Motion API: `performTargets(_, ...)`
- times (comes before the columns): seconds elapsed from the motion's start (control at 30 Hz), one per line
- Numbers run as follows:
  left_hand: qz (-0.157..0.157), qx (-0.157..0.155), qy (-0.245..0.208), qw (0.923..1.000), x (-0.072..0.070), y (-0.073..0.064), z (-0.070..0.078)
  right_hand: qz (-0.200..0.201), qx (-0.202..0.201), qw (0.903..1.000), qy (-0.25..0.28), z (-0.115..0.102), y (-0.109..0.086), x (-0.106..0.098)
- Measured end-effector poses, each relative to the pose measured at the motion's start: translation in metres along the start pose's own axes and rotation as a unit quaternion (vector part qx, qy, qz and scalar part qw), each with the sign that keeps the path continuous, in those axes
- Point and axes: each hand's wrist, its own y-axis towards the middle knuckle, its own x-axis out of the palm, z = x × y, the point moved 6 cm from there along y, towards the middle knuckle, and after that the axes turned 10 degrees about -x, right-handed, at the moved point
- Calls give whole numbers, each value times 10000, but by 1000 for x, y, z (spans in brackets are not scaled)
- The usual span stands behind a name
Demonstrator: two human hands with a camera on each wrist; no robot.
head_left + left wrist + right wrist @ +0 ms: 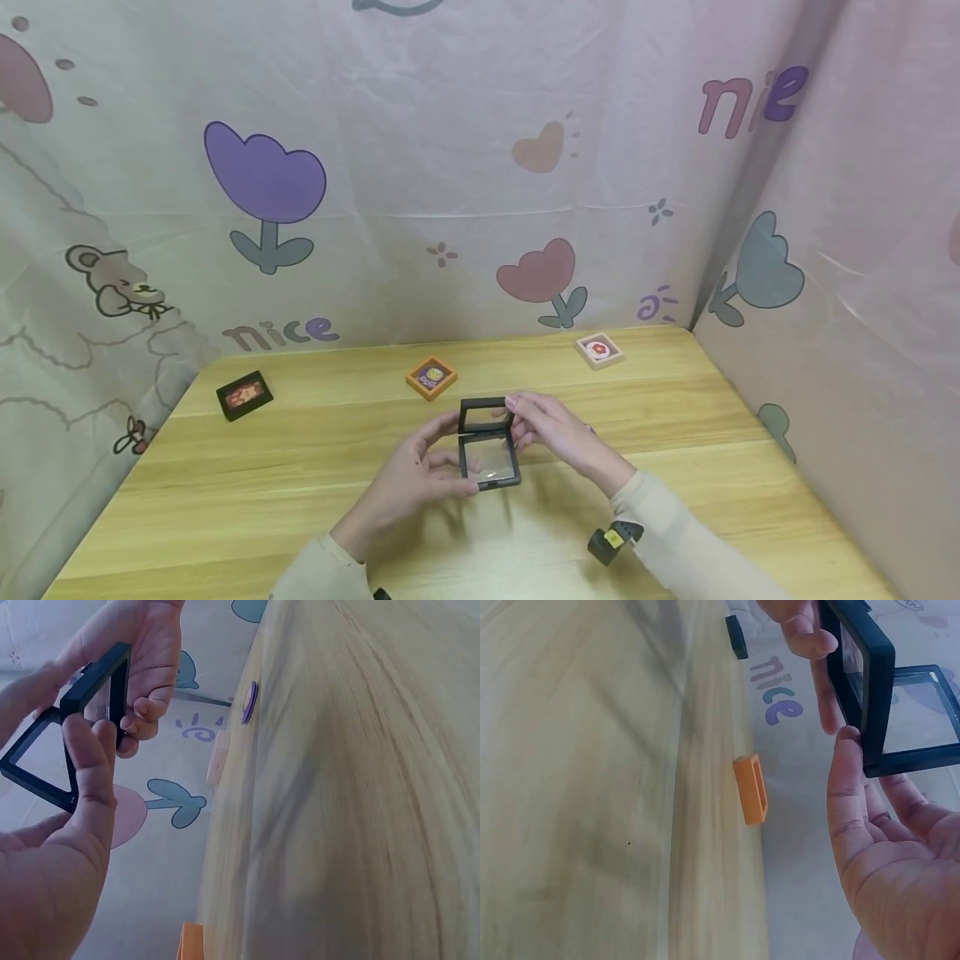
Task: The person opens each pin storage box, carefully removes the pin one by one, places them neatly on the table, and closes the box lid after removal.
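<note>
The black hinged display frame [486, 432] is held up above the wood-grain surface [750, 500], its two halves standing apart at the hinge. The left hand [416, 468] has a narrow grip on the left side of the lower half, thumb at its near corner, while the right hand [555, 425] pinches the upper half near its top right corner, fingers tucked behind. With each half in a separate hold, uneven pulling or twisting could strain the hinge, and a fingertip pushed inward could smudge or dent the clear film. If the light corner holds slip, the frame could drop onto the surface; if the halves swing together, a finger could be nipped. Along the far part of the surface lie a black frame with a reddish picture [244, 395] at left, an orange frame with a purple picture [432, 378] near the middle, and a pale frame with a red flower [599, 350] at right, all well apart. The left wrist view also shows a small purple-rimmed disc [250, 703] on the surface. Pale curtains [420, 150] hang behind and at both sides, printed with tulips, a bear and the word "nice".
</note>
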Motion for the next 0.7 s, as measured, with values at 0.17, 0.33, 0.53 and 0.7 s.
performTargets(0.17, -270, 108, 27, 9996, 6, -2, 1, 62, 36, 9997, 227, 3, 1, -1)
performTargets(0.33, -312, 426, 253, 9983, 9, -5, 5, 118, 19, 9991, 417, 3, 1, -2)
performTargets(0.53, -44, 542, 277, 9981, 7, -5, 7, 130, 23, 9988, 472, 1, -1, -3)
performTargets(0.7, 119, 635, 305, 9974, 4, -6, 9, 87, -27, 9991, 414, 0, -2, -4)
